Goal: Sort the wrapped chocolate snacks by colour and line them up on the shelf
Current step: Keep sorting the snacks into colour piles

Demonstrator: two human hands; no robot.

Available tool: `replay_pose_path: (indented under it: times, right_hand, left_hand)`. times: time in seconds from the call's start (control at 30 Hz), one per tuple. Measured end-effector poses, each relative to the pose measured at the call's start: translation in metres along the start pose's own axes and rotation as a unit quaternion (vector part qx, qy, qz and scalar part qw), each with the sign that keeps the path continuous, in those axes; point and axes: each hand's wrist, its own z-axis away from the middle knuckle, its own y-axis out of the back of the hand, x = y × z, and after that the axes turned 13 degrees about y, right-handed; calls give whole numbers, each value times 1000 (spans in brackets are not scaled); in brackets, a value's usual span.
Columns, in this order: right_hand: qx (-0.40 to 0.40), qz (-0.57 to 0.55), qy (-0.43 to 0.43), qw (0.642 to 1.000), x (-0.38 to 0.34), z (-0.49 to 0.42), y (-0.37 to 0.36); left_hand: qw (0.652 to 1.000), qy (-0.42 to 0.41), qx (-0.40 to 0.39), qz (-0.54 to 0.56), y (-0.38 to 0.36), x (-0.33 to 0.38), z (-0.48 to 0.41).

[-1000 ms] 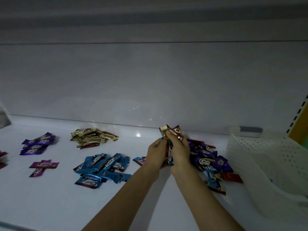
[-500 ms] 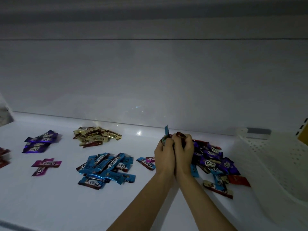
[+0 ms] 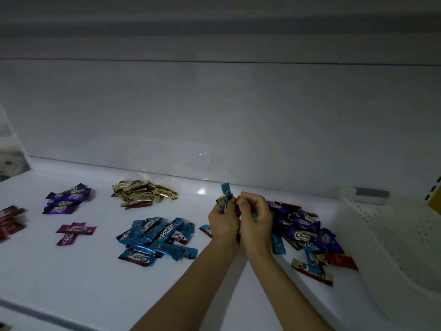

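**sorting partway done, lining-up not yet begun**

a handful of snacks (image 3: 220,201) is being grasped by both hands, which are being pressed together in the middle of the frame, just above the shelf (image 3: 71,271). the left hand (image 3: 223,219) is being curled around the bundle, with a blue snack (image 3: 226,193) being held upright above the knuckles. the right hand (image 3: 256,218) is being closed on the same bundle, with slivers of wrapper showing between its fingers. how many pieces are being held cannot be told.

colour groups are being kept apart across the left half of the frame:
- a blue pile (image 3: 157,237) in the lower centre
- a gold pile (image 3: 144,194) behind it
- a purple pile (image 3: 68,199) further left
- a magenta pair (image 3: 75,231) in front of the purple pile
- a red pile (image 3: 10,220) being cut off by the left edge

these are loose heaps rather than rows, so the lining-up is judged not yet begun.

a mixed heap (image 3: 305,235) of purple, blue and red wrappers is being left just right of the hands, beside a white basket (image 3: 393,235). roughly half the sorting is judged to be outstanding.
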Motion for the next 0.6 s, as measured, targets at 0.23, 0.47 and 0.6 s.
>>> replay_pose_path:
  times: [0.23, 0.47, 0.6]
  right_hand:
    - [-177, 17, 57, 982, -22, 17, -40]
    - [-291, -43, -19, 956, -48, 38, -140]
    - [-294, -60, -102, 948, -46, 38, -178]
  left_hand:
    - [995, -82, 54, 20, 54, 34, 4]
    - [978, -118, 156, 66, 163, 79, 4]
    - [979, -92, 154, 99, 213, 94, 4]
